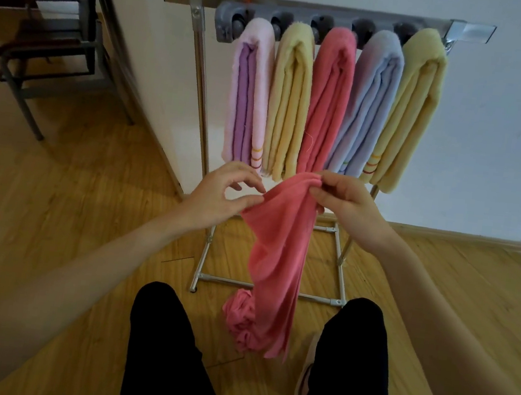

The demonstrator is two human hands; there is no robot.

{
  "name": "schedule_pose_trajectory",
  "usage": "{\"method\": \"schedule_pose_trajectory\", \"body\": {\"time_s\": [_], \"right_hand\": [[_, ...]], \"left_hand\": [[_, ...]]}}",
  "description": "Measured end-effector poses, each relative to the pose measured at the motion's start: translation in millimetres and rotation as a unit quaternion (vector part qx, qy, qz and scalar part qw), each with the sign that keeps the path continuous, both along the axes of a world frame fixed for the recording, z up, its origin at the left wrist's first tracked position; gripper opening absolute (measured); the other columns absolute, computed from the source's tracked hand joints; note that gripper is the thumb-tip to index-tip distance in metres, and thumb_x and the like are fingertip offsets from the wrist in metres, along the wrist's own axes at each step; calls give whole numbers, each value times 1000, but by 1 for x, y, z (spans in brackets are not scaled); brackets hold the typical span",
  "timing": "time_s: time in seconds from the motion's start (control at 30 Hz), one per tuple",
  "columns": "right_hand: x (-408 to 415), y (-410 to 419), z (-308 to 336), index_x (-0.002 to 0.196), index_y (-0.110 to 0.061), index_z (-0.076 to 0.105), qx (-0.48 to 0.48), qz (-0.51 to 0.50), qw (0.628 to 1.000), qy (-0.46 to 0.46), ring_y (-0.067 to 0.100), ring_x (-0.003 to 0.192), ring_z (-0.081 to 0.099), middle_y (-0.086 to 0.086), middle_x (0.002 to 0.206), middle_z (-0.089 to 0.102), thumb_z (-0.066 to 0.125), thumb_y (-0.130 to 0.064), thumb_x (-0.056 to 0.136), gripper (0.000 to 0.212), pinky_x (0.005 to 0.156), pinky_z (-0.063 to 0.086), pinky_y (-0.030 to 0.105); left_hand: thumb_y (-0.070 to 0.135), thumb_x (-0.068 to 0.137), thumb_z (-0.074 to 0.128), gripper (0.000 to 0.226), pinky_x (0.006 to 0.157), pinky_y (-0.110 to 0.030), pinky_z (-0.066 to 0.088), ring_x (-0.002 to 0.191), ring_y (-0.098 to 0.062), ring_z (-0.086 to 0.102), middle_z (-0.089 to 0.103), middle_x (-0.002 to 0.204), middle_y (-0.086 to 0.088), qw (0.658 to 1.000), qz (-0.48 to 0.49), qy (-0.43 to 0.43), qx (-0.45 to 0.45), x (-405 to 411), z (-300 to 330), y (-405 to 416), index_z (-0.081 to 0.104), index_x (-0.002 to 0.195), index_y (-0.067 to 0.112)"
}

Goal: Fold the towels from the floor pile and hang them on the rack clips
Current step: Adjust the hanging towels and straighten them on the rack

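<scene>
A coral-pink towel (278, 258) hangs unfolded in front of me, its lower end bunched on the wooden floor between my legs. My right hand (346, 200) grips its top edge with curled fingers. My left hand (224, 193) pinches the same top edge between thumb and forefinger, just to the left. Behind stands the metal rack (199, 70) with a grey clip bar (227, 21). Several folded towels hang from its clips: pink-purple (247, 98), yellow (287, 103), coral (328, 101), light blue (368, 105), yellow (408, 110).
A white wall corner (134, 37) juts out left of the rack. A dark metal chair (56, 41) stands in the doorway at far left. The rack's base frame (268, 287) lies on the wooden floor just ahead of my knees.
</scene>
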State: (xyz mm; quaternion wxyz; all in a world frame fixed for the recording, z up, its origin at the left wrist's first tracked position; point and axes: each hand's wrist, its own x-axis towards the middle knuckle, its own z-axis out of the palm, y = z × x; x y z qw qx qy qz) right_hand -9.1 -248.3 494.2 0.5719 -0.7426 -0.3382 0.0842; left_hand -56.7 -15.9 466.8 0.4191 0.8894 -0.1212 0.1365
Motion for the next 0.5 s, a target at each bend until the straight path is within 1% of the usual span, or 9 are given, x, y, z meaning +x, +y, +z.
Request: {"method": "schedule_pose_trajectory", "body": {"time_s": [0.03,0.1,0.17,0.27,0.33,0.43,0.5], "right_hand": [[1,-1,0,89,-10,64,5,-7,1000,7,4,67,51,-5,73,55,47,2,95,21,65,44,20],[2,-4,-1,92,-6,64,11,-18,1000,16,8,68,50,-2,74,55,47,0,95,18,66,43,23],[3,-7,-2,94,-6,65,17,-28,999,17,13,68,48,0,73,54,48,-1,96,18,66,43,25],[7,-12,-4,102,-2,65,32,-57,997,30,15,68,47,2,72,52,47,-3,96,19,66,44,24],[9,-16,-6,105,0,65,40,-85,995,34,13,67,47,3,72,52,47,-4,97,20,65,44,22],[13,-23,-14,106,-3,66,47,-131,990,29,11,66,47,9,75,52,48,-6,97,20,63,44,19],[15,-27,-18,104,-1,66,44,-151,987,17,9,65,47,10,73,51,49,-6,96,19,61,43,17]], "left_hand": [[21,86,68,13,91,-21,45,108,-4,52,55,113,8,1000,2,27,10,1,-8,4,67,98,25],[21,87,66,13,93,-21,44,111,-5,51,51,116,8,997,-7,75,8,1,-22,6,67,98,28],[21,89,63,13,92,-18,43,110,-3,51,51,116,7,996,-19,86,28,1,-33,8,68,100,26],[28,93,55,23,94,-23,43,110,-6,49,52,116,5,994,-23,65,89,1,-41,12,69,107,18],[33,94,49,30,94,-25,44,110,-8,49,53,116,3,993,-14,55,99,1,-38,15,69,108,15],[47,84,56,34,87,-20,44,106,-6,51,53,112,6,995,-9,31,97,-1,-21,18,69,98,19],[53,77,62,34,84,-19,46,101,-6,53,56,106,7,995,-8,0,103,-3,-7,19,66,89,21]]}}
